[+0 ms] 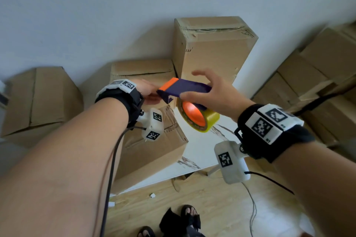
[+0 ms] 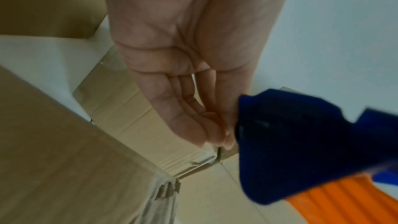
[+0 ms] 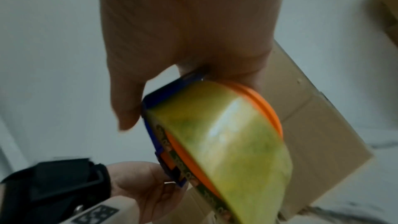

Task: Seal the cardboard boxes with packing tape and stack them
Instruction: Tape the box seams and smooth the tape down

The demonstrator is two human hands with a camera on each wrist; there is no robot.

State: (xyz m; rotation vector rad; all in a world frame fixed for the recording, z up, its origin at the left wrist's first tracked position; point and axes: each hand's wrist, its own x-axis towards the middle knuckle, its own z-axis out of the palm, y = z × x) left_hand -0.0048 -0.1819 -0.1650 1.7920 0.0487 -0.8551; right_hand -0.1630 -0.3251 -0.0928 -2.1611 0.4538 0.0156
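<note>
My right hand (image 1: pixel 208 90) grips a tape dispenser (image 1: pixel 188 87) from above, thumb on its near side, index finger lifted. The dispenser has a dark blue body, an orange front end and a yellow tape roll (image 1: pixel 200 119) on an orange core. It hangs in the air above the cardboard boxes on the white table (image 1: pixel 202 152). My left hand (image 1: pixel 149 92) reaches its front end with nearly straight fingers. In the left wrist view the fingertips (image 2: pixel 224 140) touch the blue body (image 2: pixel 290 142). The right wrist view shows the roll (image 3: pixel 226 134) below my right hand (image 3: pixel 183 31), with my left hand (image 3: pixel 146 188) at the frame's lower end.
A tall box (image 1: pixel 213 50) stands at the table's back, a low box (image 1: pixel 142 69) beside it and another box (image 1: pixel 154 150) under my left forearm. More boxes lie at the left (image 1: pixel 42 98) and are stacked at the right (image 1: pixel 317 75). Cables hang over the wooden floor (image 1: pixel 221 208).
</note>
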